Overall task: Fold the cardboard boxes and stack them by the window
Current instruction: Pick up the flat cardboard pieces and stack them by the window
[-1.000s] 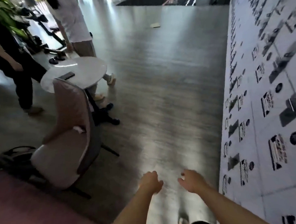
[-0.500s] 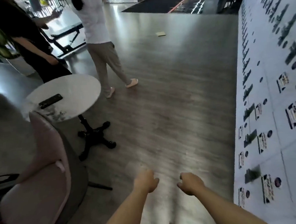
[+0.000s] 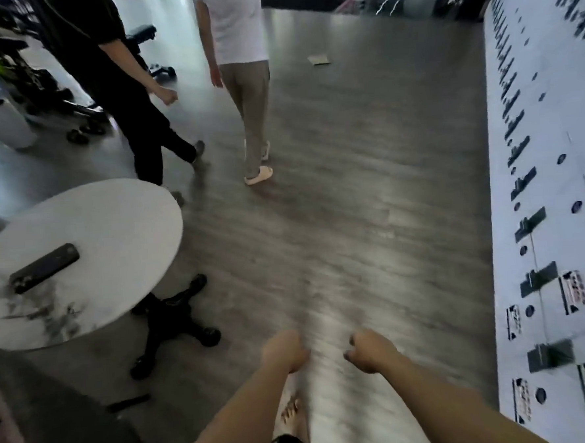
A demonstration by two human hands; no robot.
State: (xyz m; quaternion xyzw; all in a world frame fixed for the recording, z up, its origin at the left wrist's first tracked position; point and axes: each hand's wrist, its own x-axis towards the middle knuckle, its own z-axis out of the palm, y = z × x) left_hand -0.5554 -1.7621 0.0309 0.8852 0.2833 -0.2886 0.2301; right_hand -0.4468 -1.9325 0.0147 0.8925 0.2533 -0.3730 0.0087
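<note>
Both fists are balled up and carrying nothing, left hand point(image 3: 284, 351) and right hand point(image 3: 370, 350) out front over the wood floor point(image 3: 351, 200), probably just walking to fetch cardboard, since no box shows besides maybe that flat scrap point(image 3: 319, 59) far ahead.

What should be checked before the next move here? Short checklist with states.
1. Left hand free: ok, fingers curled, holding nothing.
2. Right hand free: ok, curled, holding nothing.
3. Floor straight ahead passable: ok, bare boards between the round table and the white stack on the right.
4. Other people out of the way: not ok, a person in black and a person in a white shirt stand ahead on the left.
5. Flat piece on the far floor is cardboard: cannot tell, too small.
6. Window in sight: cannot tell.
</note>
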